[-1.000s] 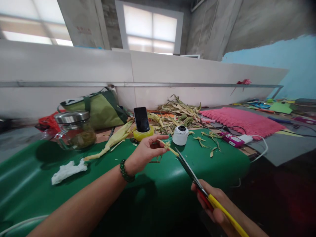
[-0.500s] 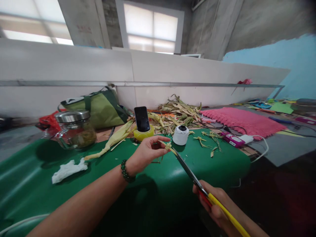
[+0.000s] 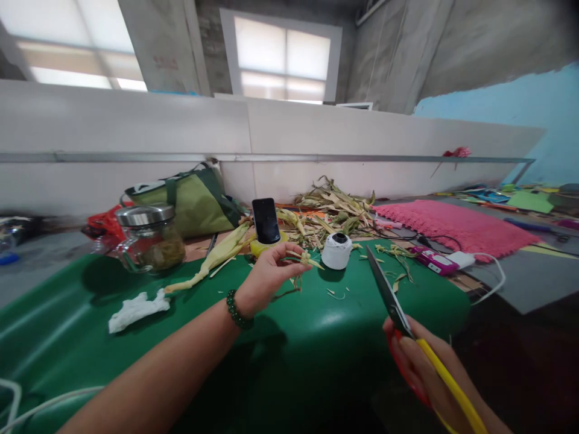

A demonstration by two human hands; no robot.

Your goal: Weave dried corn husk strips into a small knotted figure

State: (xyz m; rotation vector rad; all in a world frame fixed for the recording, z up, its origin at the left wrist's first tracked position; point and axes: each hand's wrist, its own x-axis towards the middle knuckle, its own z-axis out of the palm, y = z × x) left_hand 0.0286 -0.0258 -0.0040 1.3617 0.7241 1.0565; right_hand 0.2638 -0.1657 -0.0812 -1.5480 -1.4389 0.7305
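Note:
My left hand [image 3: 266, 278], with a green bead bracelet on the wrist, pinches a small knotted piece of corn husk [image 3: 306, 259] above the green mat [image 3: 289, 337]. Pale strip ends stick out from the knot. Lower to the right, my right hand [image 3: 423, 355] is wrapped round the yellow and red handles of a pair of scissors [image 3: 388, 292]. Their blades lie together and point up and away, apart from the husk piece. Beyond my left hand stands a phone [image 3: 266, 222], propped on a yellow tape roll [image 3: 257, 248].
A lidded glass jar [image 3: 151, 241], a green bag [image 3: 199, 205], a crumpled white tissue [image 3: 138, 310] and a long corn husk [image 3: 212, 262] are on the left. Dried husks [image 3: 335, 202] pile up behind a white round device [image 3: 337, 252]. A pink cloth [image 3: 447, 226] and purple power bank [image 3: 434, 260] lie right.
The scissors have moved right, away from the husk piece, and their blades now point more upright. My left hand keeps its pinch. The view has shifted slightly.

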